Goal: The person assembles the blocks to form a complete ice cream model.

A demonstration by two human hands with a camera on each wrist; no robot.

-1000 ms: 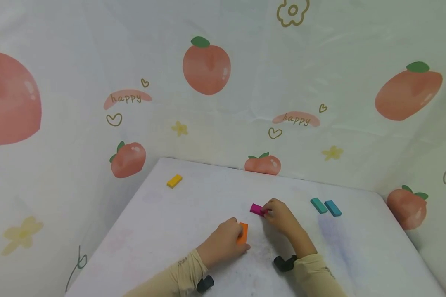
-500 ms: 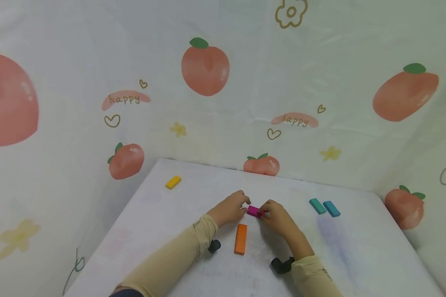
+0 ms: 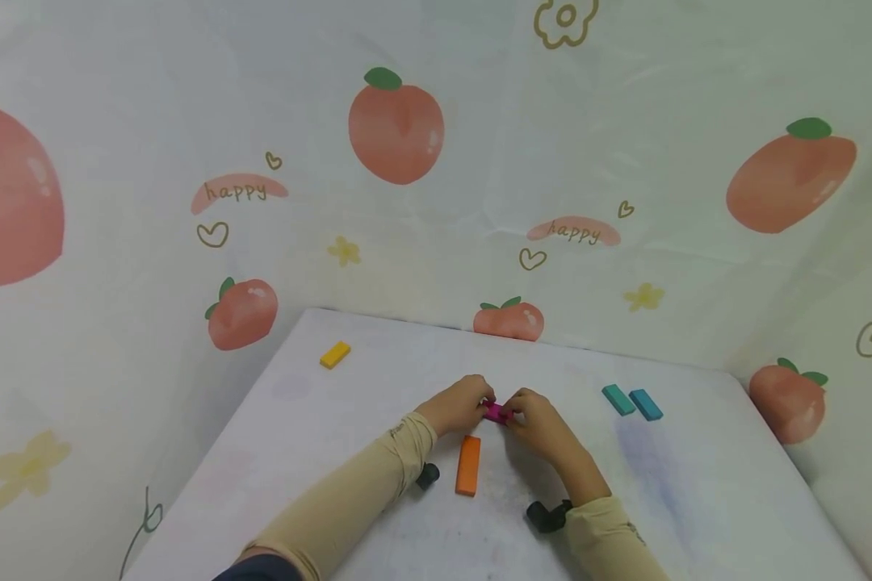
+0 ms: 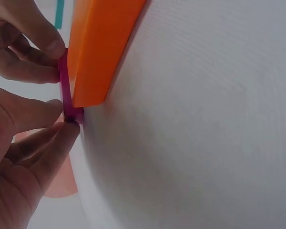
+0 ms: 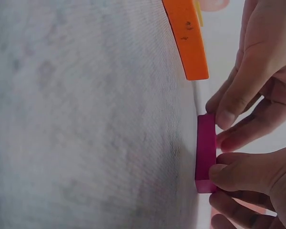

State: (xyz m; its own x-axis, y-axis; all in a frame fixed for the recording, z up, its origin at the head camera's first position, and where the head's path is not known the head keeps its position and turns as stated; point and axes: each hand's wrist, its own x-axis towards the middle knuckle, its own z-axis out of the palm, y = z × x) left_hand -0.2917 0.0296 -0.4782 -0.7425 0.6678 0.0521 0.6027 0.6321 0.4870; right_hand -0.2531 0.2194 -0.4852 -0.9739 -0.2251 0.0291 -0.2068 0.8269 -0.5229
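Note:
A magenta rectangular block (image 3: 497, 413) lies on the white table between both hands. My left hand (image 3: 462, 403) pinches its left end with thumb and fingers. At the other end, the thumb and fingers of my right hand (image 3: 547, 425) hold the same block. In the right wrist view the magenta block (image 5: 206, 152) shows its long side, with the right hand (image 5: 257, 179) at the near end and the left hand (image 5: 264, 67) at the far one. Just nearer than the hands, an orange block (image 3: 468, 466) lies lengthwise, apart from the magenta one.
A yellow block (image 3: 335, 355) lies at the far left of the table (image 3: 378, 355). Toward the right, a teal block (image 3: 618, 399) and a blue block (image 3: 646, 405) lie side by side. A fruit-printed cloth (image 3: 450, 242) rises behind the table's back edge.
My left hand has let go of the orange block, moved up and right, and taken the magenta block's left end. The right hand has kept hold, with the magenta block shifting slightly left.

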